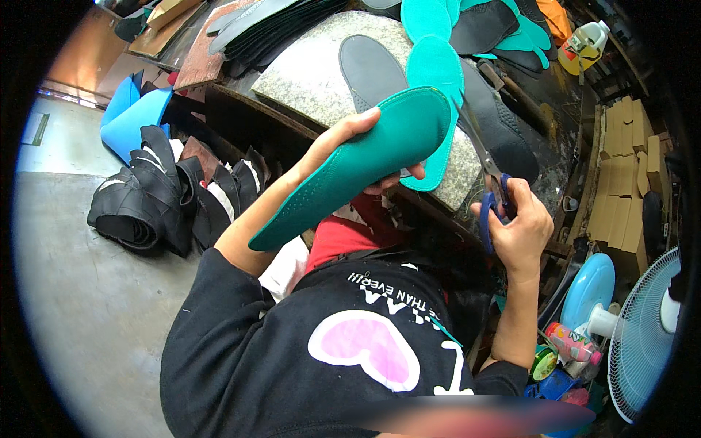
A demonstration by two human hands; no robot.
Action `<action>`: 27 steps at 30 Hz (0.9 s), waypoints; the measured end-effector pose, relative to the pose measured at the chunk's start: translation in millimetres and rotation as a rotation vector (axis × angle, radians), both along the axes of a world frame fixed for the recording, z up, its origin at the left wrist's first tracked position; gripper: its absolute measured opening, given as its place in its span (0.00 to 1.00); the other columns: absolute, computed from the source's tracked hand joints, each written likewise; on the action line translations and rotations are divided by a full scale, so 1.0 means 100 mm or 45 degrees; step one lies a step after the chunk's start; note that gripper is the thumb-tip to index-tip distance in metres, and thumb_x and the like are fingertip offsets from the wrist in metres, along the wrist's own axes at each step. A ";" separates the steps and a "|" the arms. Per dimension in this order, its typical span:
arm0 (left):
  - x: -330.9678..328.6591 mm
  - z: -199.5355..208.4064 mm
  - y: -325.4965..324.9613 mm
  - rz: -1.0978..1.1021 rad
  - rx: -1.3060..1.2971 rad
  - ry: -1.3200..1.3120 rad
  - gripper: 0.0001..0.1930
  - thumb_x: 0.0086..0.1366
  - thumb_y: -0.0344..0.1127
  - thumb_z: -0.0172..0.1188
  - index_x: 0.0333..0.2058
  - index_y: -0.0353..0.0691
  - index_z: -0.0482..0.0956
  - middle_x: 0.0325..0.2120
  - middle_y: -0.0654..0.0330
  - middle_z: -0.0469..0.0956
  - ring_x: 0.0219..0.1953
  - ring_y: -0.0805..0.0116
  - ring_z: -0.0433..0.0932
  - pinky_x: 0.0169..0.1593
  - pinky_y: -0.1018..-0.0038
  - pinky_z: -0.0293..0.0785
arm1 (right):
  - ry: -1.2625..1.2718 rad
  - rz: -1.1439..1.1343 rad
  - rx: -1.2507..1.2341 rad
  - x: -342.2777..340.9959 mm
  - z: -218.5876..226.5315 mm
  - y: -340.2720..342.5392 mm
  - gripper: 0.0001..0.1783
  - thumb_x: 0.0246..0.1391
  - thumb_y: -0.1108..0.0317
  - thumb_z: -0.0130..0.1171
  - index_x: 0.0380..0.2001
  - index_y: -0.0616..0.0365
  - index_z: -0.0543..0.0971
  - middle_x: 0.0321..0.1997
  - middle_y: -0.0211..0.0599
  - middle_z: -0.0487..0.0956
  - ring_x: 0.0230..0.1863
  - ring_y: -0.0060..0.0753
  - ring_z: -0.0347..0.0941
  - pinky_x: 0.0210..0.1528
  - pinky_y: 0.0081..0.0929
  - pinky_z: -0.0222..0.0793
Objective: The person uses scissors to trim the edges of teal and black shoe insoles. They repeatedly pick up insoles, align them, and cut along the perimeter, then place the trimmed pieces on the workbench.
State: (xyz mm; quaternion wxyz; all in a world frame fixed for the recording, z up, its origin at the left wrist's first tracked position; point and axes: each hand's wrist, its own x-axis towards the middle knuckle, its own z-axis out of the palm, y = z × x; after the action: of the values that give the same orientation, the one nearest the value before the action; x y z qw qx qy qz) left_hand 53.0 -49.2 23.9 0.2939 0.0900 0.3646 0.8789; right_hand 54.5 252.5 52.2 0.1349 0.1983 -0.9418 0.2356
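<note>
A green insole (365,157) with stitching along its rim is in my left hand (349,130), thumb on its upper edge and fingertips showing below. My right hand (527,228) grips scissors (486,157) by their blue handles. The blades point up and away, their tips close to the rounded end of the insole; whether they touch it I cannot tell. Just beyond, more green insoles (436,69) lie in an overlapping row on a pale stone slab (307,73). Beside them are a grey insole (371,73) and a dark insole (504,128).
A stack of dark insoles (281,33) stands at the far left of the bench. Bundles of black pieces (139,208) lie left, below a blue folded sheet (135,117). A hammer (518,95), cardboard boxes (621,182), a white jug (584,44) and a fan (646,336) are right.
</note>
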 end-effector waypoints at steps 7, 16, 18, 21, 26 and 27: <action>0.03 0.05 0.01 0.111 -0.613 0.173 0.35 0.67 0.61 0.52 0.53 0.29 0.75 0.42 0.48 0.81 0.28 0.73 0.77 0.28 0.81 0.71 | 0.074 0.058 0.153 0.04 0.01 0.10 0.22 0.41 0.61 0.75 0.37 0.56 0.78 0.26 0.38 0.79 0.27 0.41 0.78 0.32 0.33 0.71; 0.20 0.26 0.46 0.530 -1.745 1.393 0.27 0.47 0.52 0.73 0.35 0.36 0.75 0.44 0.44 0.75 0.42 0.44 0.76 0.46 0.59 0.75 | -0.944 0.392 -1.437 0.08 -0.20 -0.29 0.30 0.47 0.68 0.77 0.49 0.60 0.71 0.39 0.26 0.78 0.38 0.18 0.74 0.40 0.15 0.69; 0.23 0.22 0.55 0.734 -1.849 1.492 0.30 0.41 0.49 0.76 0.39 0.38 0.74 0.51 0.41 0.71 0.45 0.44 0.75 0.48 0.56 0.74 | -0.818 0.165 -1.478 0.10 -0.21 -0.41 0.27 0.47 0.74 0.73 0.49 0.60 0.72 0.41 0.28 0.77 0.38 0.18 0.73 0.40 0.15 0.69; 0.24 0.11 0.51 0.937 -1.843 1.593 0.44 0.35 0.43 0.78 0.55 0.43 0.71 0.61 0.41 0.63 0.49 0.44 0.73 0.51 0.56 0.74 | -0.625 -0.073 -1.555 -0.04 -0.14 -0.37 0.22 0.47 0.77 0.69 0.46 0.57 0.74 0.35 0.23 0.72 0.34 0.18 0.71 0.37 0.18 0.70; 0.11 0.05 0.09 1.051 -1.908 1.619 0.40 0.42 0.34 0.73 0.59 0.50 0.73 0.49 0.46 0.73 0.43 0.48 0.78 0.45 0.60 0.78 | -0.327 -0.206 -1.912 -0.39 0.01 0.10 0.17 0.47 0.72 0.69 0.41 0.54 0.77 0.36 0.27 0.79 0.34 0.24 0.76 0.36 0.23 0.73; -0.02 0.09 -0.03 1.173 -1.969 1.663 0.33 0.46 0.31 0.71 0.55 0.48 0.77 0.45 0.48 0.77 0.39 0.49 0.81 0.41 0.62 0.80 | -0.251 -0.217 -1.884 -0.40 0.00 0.18 0.21 0.45 0.72 0.69 0.44 0.55 0.76 0.39 0.28 0.79 0.36 0.24 0.77 0.38 0.23 0.74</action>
State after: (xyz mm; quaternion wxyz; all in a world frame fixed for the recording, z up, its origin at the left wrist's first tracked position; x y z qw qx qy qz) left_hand 51.4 -52.2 32.9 -0.3322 0.1838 0.8977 0.2237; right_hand 14.4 270.9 52.2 0.1658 -0.0398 -0.5573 0.8126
